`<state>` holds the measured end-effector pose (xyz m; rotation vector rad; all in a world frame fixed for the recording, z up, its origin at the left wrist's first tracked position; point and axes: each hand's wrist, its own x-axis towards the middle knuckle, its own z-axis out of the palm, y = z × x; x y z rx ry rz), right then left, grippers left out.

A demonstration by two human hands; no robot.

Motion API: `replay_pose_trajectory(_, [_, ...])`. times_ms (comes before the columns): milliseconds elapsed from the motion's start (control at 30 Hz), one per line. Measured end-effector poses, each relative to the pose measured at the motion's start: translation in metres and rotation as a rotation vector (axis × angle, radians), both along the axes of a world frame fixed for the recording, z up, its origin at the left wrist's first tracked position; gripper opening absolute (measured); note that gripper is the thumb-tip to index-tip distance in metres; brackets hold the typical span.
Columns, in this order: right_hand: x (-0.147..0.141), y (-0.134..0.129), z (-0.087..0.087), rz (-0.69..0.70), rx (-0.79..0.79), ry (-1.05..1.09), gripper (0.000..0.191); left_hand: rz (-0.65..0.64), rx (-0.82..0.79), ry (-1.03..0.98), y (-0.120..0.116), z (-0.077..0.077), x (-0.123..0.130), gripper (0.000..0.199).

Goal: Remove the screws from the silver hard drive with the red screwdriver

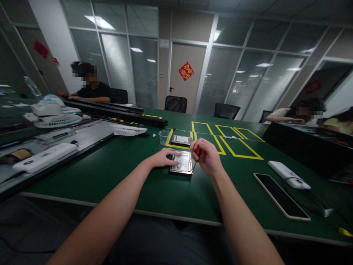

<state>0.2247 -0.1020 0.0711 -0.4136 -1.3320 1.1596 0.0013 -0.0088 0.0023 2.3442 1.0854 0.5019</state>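
Observation:
A silver hard drive (185,163) lies flat on the green table (154,187). My left hand (163,158) rests on its left side, thumb and fingers spread over the top face. My right hand (205,154) is wrapped round a red-handled screwdriver (198,151), whose thin shaft slants down to the drive's lower right corner; whether the tip touches a screw is too small to tell. Behind this drive a second hard drive (181,140) lies within yellow tape, and a clear plastic cup (164,137) stands just left of it.
A phone (281,195) and a white power bank (289,174) with cables lie at the right, near a black case (300,151). White fan parts (55,110) and a large metal panel (91,138) occupy the left. People sit across the table at both sides.

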Motion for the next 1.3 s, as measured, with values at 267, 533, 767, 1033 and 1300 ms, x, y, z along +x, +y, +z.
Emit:
replay_pose_trajectory(267, [0.001, 0.0017, -0.0007, 0.049, -0.063, -0.014, 0.021, -0.008, 0.022, -0.014, -0.0001, -0.0007, 0.0005, 0.066])
replay_pose_trajectory(533, [0.0006, 0.0008, -0.0001, 0.062, -0.037, -0.017, 0.03, 0.0, 0.008, -0.013, -0.0007, 0.001, 0.0005, 0.066])
replay_pose_trajectory(767, [0.0003, 0.001, -0.0035, 0.025, 0.0, 0.004, 0.018, -0.006, 0.013, -0.007, -0.0012, 0.001, 0.0006, 0.065])
replay_pose_trajectory(1033, [0.0005, 0.0031, -0.0005, 0.071, -0.037, 0.013, 0.032, 0.0, -0.009, -0.003, -0.0017, 0.0021, 0.0004, 0.067])
replay_pose_trajectory(1300, [-0.0002, 0.0028, -0.0036, 0.029, 0.014, 0.016, 0.018, -0.005, 0.004, -0.005, -0.0022, 0.0018, 0.0014, 0.065])
